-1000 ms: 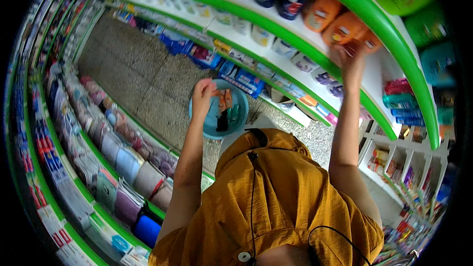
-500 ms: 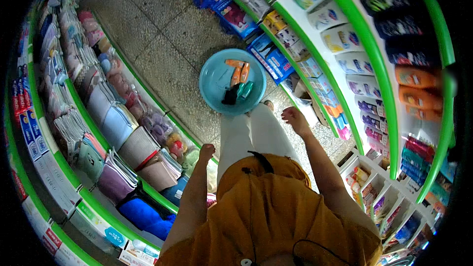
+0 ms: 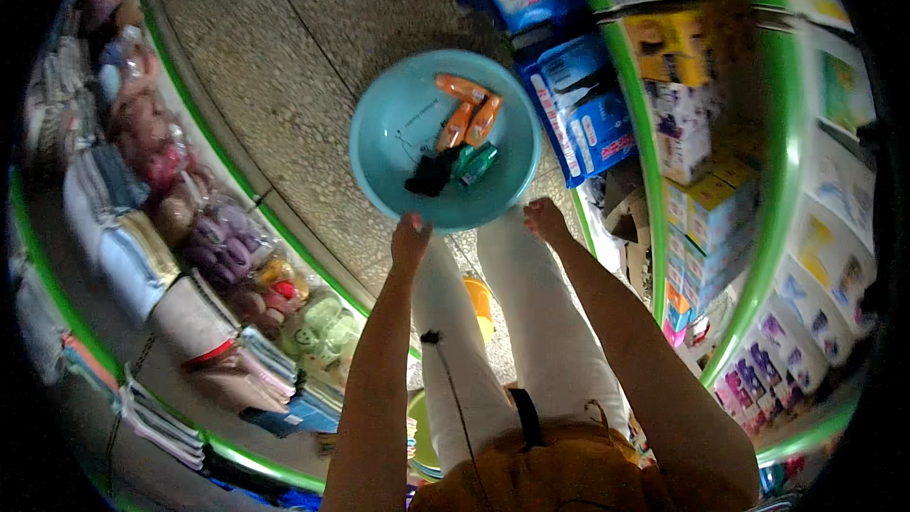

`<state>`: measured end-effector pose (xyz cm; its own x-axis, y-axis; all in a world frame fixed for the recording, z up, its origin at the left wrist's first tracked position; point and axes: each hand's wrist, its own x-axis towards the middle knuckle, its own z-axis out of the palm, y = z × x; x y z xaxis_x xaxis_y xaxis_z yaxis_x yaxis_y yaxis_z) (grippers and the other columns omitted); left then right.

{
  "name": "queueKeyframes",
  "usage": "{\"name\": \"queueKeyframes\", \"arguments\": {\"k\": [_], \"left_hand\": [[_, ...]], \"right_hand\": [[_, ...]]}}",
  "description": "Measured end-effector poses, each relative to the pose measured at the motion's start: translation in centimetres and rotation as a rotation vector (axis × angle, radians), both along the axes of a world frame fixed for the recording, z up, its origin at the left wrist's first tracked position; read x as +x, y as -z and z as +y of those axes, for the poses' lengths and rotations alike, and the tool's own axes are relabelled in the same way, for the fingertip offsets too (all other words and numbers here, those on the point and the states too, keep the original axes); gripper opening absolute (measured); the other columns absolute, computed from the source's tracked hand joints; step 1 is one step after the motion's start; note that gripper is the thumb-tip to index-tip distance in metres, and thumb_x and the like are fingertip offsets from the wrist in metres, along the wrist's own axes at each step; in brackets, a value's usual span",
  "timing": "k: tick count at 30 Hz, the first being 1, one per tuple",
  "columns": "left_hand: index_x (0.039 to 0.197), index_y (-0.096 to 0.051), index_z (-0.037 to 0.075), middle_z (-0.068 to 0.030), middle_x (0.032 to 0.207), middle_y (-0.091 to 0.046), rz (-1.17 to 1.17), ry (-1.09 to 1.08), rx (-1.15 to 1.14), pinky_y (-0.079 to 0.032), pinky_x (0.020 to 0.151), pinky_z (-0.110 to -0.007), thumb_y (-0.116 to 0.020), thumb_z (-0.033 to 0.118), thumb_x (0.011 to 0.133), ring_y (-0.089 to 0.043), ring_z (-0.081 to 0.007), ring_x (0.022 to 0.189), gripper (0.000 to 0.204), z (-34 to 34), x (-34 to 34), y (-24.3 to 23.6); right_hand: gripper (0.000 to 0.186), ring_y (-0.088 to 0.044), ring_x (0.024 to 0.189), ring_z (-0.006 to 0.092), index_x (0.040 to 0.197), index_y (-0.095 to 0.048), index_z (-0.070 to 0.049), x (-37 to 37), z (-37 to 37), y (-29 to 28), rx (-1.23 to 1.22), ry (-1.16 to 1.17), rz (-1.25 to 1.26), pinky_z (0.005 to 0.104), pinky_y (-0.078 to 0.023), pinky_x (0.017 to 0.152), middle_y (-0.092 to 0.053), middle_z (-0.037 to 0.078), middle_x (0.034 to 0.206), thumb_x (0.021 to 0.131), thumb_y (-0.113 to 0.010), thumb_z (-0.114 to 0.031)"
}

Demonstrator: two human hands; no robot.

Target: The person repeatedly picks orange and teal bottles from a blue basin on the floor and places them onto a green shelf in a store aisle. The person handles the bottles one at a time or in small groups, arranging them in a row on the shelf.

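Note:
A round light-blue plastic basin rests on the floor ahead of my feet. In it lie three orange packages, a green package and a black, soft-looking item. My left hand is by the basin's near-left rim, its fingers curled in and nothing visible in them. By the near-right rim is my right hand, with its fingers loosely bent and apart and nothing seen in it. Whether either hand touches the rim I cannot tell.
Shelves with green edges run along both sides. Plush slippers and folded cloths fill the left one. On the right are blue packages, small boxes and white packs. A yellow object shows between my legs.
My view has come down closer to the basin, which looks larger. Both hands have moved forward and nearer each other, toward the basin's near rim. The basin's contents look unmoved.

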<state>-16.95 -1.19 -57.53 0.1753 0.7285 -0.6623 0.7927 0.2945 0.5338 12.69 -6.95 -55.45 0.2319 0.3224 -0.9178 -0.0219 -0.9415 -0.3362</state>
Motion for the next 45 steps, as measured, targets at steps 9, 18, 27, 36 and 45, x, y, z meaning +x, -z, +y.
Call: {"name": "queueKeyframes", "arguments": {"k": [9,18,27,36,45], "left_hand": [[0.096,-0.049,-0.002,-0.0192,0.087,-0.055,-0.081,-0.141,0.145,-0.044,0.074,-0.041,-0.065,0.018,0.066,-0.054,-0.0352,0.083,0.040,4.6,8.1,16.3],[0.106,-0.043,0.001,-0.0176,0.094,-0.051,0.035,0.041,0.276,-0.044,0.074,-0.042,-0.069,0.021,0.065,-0.052,-0.0338,0.089,0.053,6.4,12.2,24.2],[0.097,-0.047,0.002,-0.0149,0.099,-0.050,0.184,0.137,0.199,-0.045,0.075,-0.039,-0.072,0.024,0.061,-0.051,-0.0300,0.089,0.049,8.3,14.6,28.0],[0.093,-0.045,0.001,-0.0160,0.086,-0.054,-0.129,-0.323,-0.040,-0.045,0.069,-0.037,-0.069,0.018,0.065,-0.054,-0.0302,0.081,0.041,6.4,9.6,17.8],[0.117,-0.035,0.002,-0.0110,0.095,-0.052,-0.128,-0.452,-0.814,-0.046,0.069,-0.038,-0.065,0.035,0.072,-0.053,-0.0202,0.083,0.064,1.3,-5.2,-2.9]], "right_hand": [[0.049,-0.055,0.076,0.0210,0.108,-0.036,-0.002,2.3,4.9,19.3,0.093,0.085,0.048,0.0339,-0.047,0.061,-0.051,0.011,0.095,0.075,-0.064,-0.026],[0.062,-0.053,0.092,0.0256,0.115,-0.037,0.002,1.2,9.4,29.8,0.243,0.099,-0.032,0.0359,-0.045,0.077,-0.051,0.014,0.107,0.067,-0.069,-0.022],[0.046,-0.052,0.092,0.0199,0.109,-0.043,-0.003,-0.1,11.2,30.5,0.225,0.204,0.057,0.0320,-0.044,0.079,-0.052,0.008,0.100,0.071,-0.066,-0.011],[0.042,-0.055,0.084,0.0178,0.102,-0.047,-0.005,-3.9,8.9,18.0,0.319,-0.116,0.001,0.0315,-0.046,0.075,-0.056,0.005,0.092,0.067,-0.069,-0.015],[0.045,-0.050,0.085,0.0132,0.108,-0.045,-0.009,-7.6,1.0,-3.4,-0.039,0.113,0.708,0.0337,-0.043,0.074,-0.053,0.001,0.092,0.074,-0.066,-0.031]]}}
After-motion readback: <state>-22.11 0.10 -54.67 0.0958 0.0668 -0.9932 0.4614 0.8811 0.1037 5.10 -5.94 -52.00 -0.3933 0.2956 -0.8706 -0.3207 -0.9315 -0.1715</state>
